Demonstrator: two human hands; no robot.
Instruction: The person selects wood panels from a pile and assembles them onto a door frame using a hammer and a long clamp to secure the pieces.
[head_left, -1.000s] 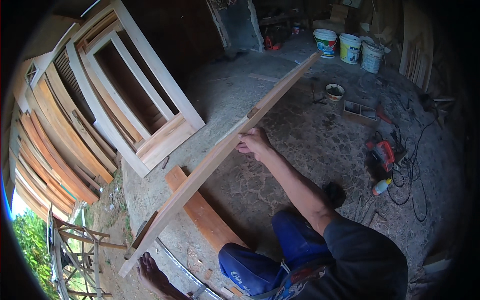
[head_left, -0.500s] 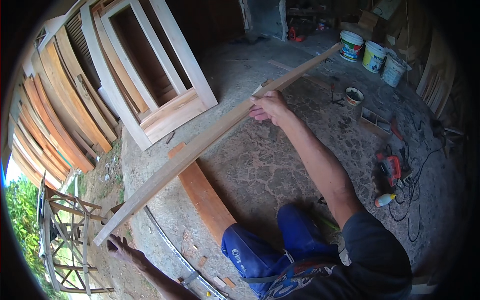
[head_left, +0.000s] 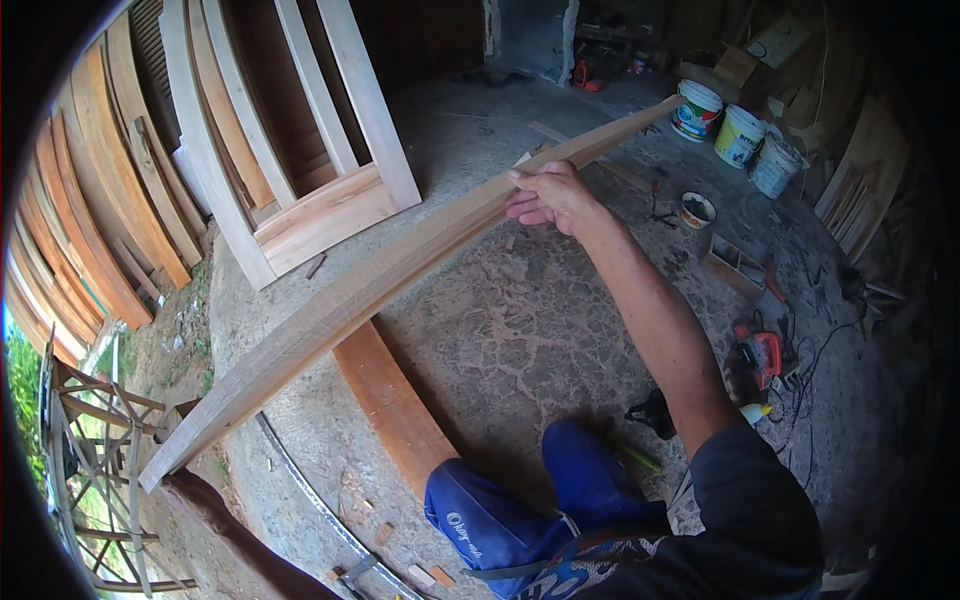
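Observation:
A long pale wooden plank (head_left: 380, 280) slants through the air from the lower left to the upper right. My right hand (head_left: 548, 195) grips its upper edge well toward the far end, with the arm stretched out. My left arm reaches out low on the left, and my left hand (head_left: 180, 478) meets the plank's near end from below, mostly hidden by the wood. I am crouched, with my blue-trousered knee (head_left: 500, 510) under me.
A reddish board (head_left: 395, 410) lies on the cracked concrete floor under the plank. A pale door frame (head_left: 330, 210) and stacked boards (head_left: 90, 230) lean at the left. Buckets (head_left: 697, 108), a small tin (head_left: 697, 208) and a red power tool (head_left: 760, 352) with cables stand at the right.
The plank has risen and come closer, its near end now at my left hand. My right hand has kept its grip and moved up and to the right.

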